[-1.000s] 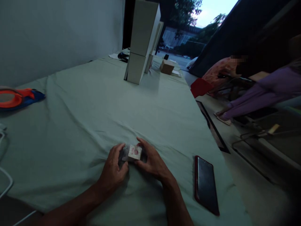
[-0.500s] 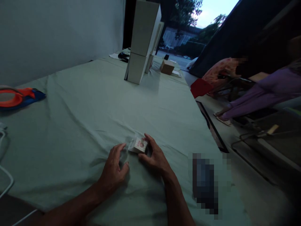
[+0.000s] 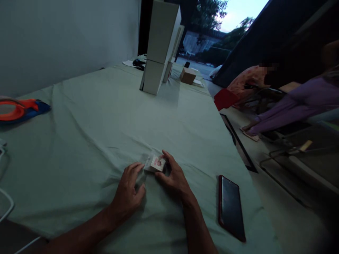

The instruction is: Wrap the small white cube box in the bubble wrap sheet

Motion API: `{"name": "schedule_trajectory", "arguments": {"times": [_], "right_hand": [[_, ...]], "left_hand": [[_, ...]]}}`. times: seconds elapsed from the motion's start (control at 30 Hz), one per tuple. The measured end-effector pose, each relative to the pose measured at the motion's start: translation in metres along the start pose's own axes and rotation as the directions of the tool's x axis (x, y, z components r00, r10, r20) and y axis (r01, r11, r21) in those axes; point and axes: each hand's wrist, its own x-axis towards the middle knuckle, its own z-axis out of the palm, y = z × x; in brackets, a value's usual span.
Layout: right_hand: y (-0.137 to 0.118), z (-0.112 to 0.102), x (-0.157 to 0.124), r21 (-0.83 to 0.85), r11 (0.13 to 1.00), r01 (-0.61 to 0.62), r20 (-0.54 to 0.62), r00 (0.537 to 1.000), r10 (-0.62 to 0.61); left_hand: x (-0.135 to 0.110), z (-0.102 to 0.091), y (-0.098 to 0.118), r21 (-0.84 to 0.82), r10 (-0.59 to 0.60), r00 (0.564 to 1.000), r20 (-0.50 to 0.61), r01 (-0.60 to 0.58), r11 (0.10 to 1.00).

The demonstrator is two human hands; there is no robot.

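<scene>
Seemingly already bagged, the printed carton [image 3: 158, 163] sits unreleased in the right hand's grip [image 3: 174, 177], left hand [image 3: 128, 188] spread wide beside it.

Red-printed white box [image 3: 158, 164], pale green cloth [image 3: 100, 116]

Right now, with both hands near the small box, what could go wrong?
The phone lies near the right edge of the cloth, so a wide sweep of the right hand might push it off. The cloth has folds near the small box; sliding the box could make it catch or tip.
</scene>
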Motion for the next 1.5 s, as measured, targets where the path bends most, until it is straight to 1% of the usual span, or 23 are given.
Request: {"name": "schedule_trajectory", "arguments": {"times": [0.13, 0.23, 0.4, 0.5, 0.63, 0.73, 0.83, 0.9, 1.0, 1.3, 1.5], "right_hand": [[-0.005, 0.001, -0.001, 0.016, 1.0, 0.026, -0.013, 1.0, -0.026], [-0.01, 0.004, -0.001, 0.04, 0.997, 0.067, 0.036, 0.997, -0.068], [-0.014, 0.011, -0.002, 0.045, 0.996, 0.075, 0.119, 0.99, -0.08], [-0.014, 0.012, -0.003, 0.034, 0.997, 0.063, 0.135, 0.989, -0.067], [-0.014, 0.012, -0.005, 0.018, 0.995, 0.097, 0.155, 0.983, -0.098], [-0.013, 0.012, -0.005, 0.012, 0.993, 0.12, 0.173, 0.977, -0.12], [-0.014, 0.011, -0.005, 0.015, 0.992, 0.123, 0.191, 0.974, -0.124], [-0.015, 0.009, -0.005, 0.019, 0.993, 0.118, 0.199, 0.973, -0.119], [-0.015, 0.005, -0.006, 0.026, 0.992, 0.123, 0.197, 0.972, -0.126], [-0.015, 0.001, -0.006, 0.048, 0.991, 0.129, 0.175, 0.975, -0.135], [-0.022, -0.001, -0.006, 0.073, 0.995, 0.066, 0.137, 0.988, -0.076]], "left_hand": [[0.0, -0.003, 0.004, -0.02, -0.044, 0.999, -0.005, 0.044, 0.999], [-0.001, -0.004, 0.005, -0.032, -0.065, 0.998, -0.012, 0.064, 0.997], [-0.002, -0.002, 0.002, -0.055, -0.066, 0.997, -0.032, 0.064, 0.996], [-0.002, -0.001, 0.002, -0.065, -0.064, 0.998, -0.025, 0.062, 0.996], [0.0, -0.003, 0.004, -0.069, -0.038, 0.999, -0.018, 0.037, 0.997], [0.001, -0.003, 0.005, -0.066, -0.04, 0.999, -0.009, 0.039, 0.997], [0.001, -0.003, 0.003, -0.063, -0.038, 0.999, -0.004, 0.037, 0.997], [0.002, -0.003, 0.001, -0.055, -0.014, 1.0, -0.015, 0.013, 0.998], [0.002, -0.002, -0.001, -0.044, 0.009, 1.0, -0.021, -0.01, 0.999], [0.002, -0.002, 0.0, -0.056, -0.004, 1.0, -0.014, 0.003, 0.998], [0.002, -0.002, 0.0, -0.029, 0.011, 1.0, -0.021, -0.011, 1.0]]}}
